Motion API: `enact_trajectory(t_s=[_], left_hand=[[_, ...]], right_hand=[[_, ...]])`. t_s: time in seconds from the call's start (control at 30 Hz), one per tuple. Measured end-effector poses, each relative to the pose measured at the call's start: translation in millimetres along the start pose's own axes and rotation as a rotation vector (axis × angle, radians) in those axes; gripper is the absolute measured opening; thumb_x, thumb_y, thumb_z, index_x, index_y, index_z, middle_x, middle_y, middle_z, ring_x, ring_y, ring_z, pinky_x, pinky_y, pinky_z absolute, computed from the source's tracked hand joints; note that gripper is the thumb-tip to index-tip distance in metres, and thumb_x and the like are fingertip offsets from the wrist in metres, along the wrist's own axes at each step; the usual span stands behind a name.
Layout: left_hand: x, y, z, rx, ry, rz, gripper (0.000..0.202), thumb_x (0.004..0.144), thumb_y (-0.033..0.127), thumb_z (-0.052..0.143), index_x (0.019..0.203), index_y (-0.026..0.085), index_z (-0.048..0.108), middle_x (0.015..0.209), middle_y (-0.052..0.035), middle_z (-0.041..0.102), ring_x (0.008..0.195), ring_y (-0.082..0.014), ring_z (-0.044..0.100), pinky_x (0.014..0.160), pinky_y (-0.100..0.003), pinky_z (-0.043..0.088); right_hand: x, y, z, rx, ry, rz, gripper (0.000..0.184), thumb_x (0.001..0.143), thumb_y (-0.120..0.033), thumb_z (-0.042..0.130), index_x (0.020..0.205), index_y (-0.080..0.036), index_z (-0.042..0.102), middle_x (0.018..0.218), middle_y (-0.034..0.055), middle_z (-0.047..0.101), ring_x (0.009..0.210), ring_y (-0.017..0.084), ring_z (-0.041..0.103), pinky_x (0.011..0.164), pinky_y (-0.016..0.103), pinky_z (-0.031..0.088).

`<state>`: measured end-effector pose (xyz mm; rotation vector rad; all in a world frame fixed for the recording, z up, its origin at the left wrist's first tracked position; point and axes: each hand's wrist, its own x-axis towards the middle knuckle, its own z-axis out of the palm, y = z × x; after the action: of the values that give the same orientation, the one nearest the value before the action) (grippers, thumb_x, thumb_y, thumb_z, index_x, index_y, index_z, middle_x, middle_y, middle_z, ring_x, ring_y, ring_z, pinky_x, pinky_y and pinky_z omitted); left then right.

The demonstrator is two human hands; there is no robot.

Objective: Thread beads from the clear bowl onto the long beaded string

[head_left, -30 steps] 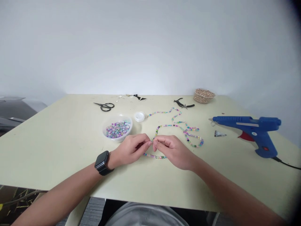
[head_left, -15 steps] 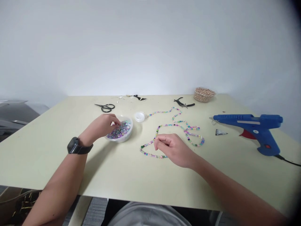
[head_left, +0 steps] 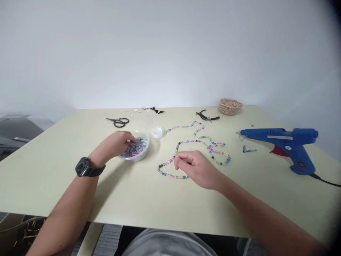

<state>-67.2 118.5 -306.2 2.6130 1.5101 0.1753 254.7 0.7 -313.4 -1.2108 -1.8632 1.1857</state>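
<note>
Far left, past the edge of the counter (head_left: 160, 202), sits a grey thing (head_left: 16, 129) too blurry to name. The left hand (head_left: 114, 144) wears a black watch (head_left: 85, 167), and its fingers (head_left: 129, 139) are curled down into a clear bowl (head_left: 145, 151) full of purple and blue beads. I cannot tell if they pinch a bead, because the hand hides the tips. Behind the bowl lie black scissors (head_left: 118, 122), and just right of it is a small white spool (head_left: 157, 132). Some black scraps (head_left: 156, 110) lie near the back edge. From the spool, the bead string (head_left: 197, 142) wiggles across the middle of the counter and loops back to the right hand (head_left: 198, 169). That hand has its thumb and first finger pressed together on the string, and it covers part of the near loop. Further right are black pliers (head_left: 207, 116), a tub of tan beads (head_left: 230, 106), a tiny dark triangle piece (head_left: 249, 149) and a blue glue gun (head_left: 279, 137) standing on its handle. The glue gun's cord (head_left: 323, 181) runs out of the picture. The counter is pale yellow-green and smooth, and a plain white wall (head_left: 170, 53) stands behind it. The right corners are dark and cut off.
</note>
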Motion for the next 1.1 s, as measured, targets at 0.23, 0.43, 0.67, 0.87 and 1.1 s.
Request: enact_trajectory(t_s=[0.23,0.43,0.67,0.87,1.1], left_hand=[[-0.5,1.5,-1.6,-0.052,0.014,-0.001,0.037,0.079,0.016,0.048,0.093,0.025,0.081,0.102,-0.0046,0.079,0.086,-0.0216,0.070,0.081,-0.031,0.049],[-0.3,5.2,-1.4,-0.072,0.040,-0.014,0.033,0.080,0.018,0.050,0.090,0.026,0.081,0.098,-0.0052,0.079,0.084,-0.0228,0.069,0.078,-0.031,0.049],[6.6,29.3,3.9,-0.062,0.082,-0.006,0.029,0.088,0.026,0.050,0.092,0.022,0.078,0.100,-0.0078,0.077,0.083,-0.0237,0.067,0.075,-0.033,0.047],[10.4,32.0,8.3,-0.028,0.056,-0.032,0.029,0.088,0.022,0.047,0.089,0.020,0.076,0.100,-0.0101,0.076,0.086,-0.0248,0.067,0.078,-0.034,0.047],[8.5,31.9,2.9,-0.112,0.136,-0.019,0.024,0.093,0.030,0.049,0.093,0.018,0.070,0.096,-0.0094,0.073,0.080,-0.0204,0.064,0.073,-0.032,0.048]], right_hand=[[0.6,-1.2,-0.2,0.000,0.001,0.011,0.024,0.092,-0.022,0.048,0.071,-0.017,0.059,0.058,-0.0063,0.038,0.052,0.008,0.029,0.049,0.024,0.022],[0.2,-1.1,-0.3,0.007,0.002,0.014,0.024,0.092,-0.022,0.048,0.071,-0.017,0.059,0.058,-0.0061,0.038,0.052,0.008,0.029,0.050,0.024,0.022],[1.1,-0.8,1.1,-0.006,-0.004,0.019,0.024,0.092,-0.022,0.048,0.070,-0.017,0.058,0.060,-0.0057,0.040,0.054,0.008,0.030,0.050,0.024,0.023],[1.2,-1.2,1.1,-0.008,0.005,0.016,0.025,0.092,-0.022,0.048,0.070,-0.017,0.058,0.060,-0.0055,0.041,0.053,0.008,0.031,0.050,0.024,0.024],[-1.2,-3.8,1.3,0.030,0.035,0.003,0.023,0.091,-0.021,0.049,0.070,-0.017,0.060,0.059,-0.0056,0.040,0.052,0.008,0.031,0.049,0.024,0.023]])
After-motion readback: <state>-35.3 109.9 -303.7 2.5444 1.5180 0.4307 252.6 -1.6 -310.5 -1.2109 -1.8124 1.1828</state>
